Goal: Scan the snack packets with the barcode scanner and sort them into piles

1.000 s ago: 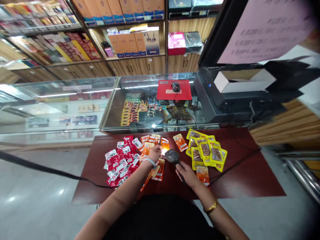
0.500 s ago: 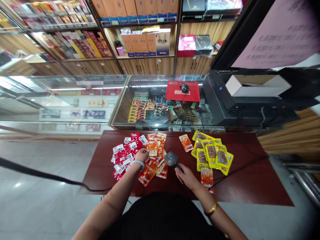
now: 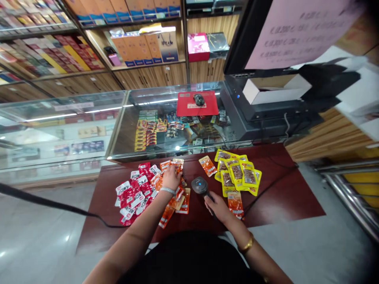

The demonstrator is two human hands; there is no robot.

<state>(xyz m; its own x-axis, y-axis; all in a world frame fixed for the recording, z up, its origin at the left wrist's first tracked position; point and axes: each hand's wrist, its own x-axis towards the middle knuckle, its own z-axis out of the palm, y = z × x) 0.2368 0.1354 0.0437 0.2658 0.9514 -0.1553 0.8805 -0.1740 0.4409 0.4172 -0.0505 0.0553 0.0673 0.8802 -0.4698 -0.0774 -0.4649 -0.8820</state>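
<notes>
My left hand [image 3: 171, 178] reaches forward onto the pile of orange snack packets [image 3: 177, 197], its fingers stretched over the far packets. My right hand [image 3: 215, 205] is wrapped round the handle of a black barcode scanner [image 3: 199, 184], whose head has a blue light and points up beside the orange pile. A heap of red packets [image 3: 133, 192] lies left of my left hand. Yellow packets [image 3: 238, 173] lie right of the scanner, with one orange packet [image 3: 207, 165] behind it and another [image 3: 235, 203] by my right wrist.
Everything lies on a dark red table [image 3: 284, 197]. Behind it stands a glass counter [image 3: 89, 126] bearing a red mouse pad with a mouse [image 3: 189, 106] and a black till machine [image 3: 266, 114]. The scanner's cable [image 3: 266, 188] runs right; another black cable [image 3: 44, 201] crosses at left.
My left hand held an orange packet up to the scanner, lowered it to the pile, and has reached further forward over the orange packets. The right hand has kept the scanner.
</notes>
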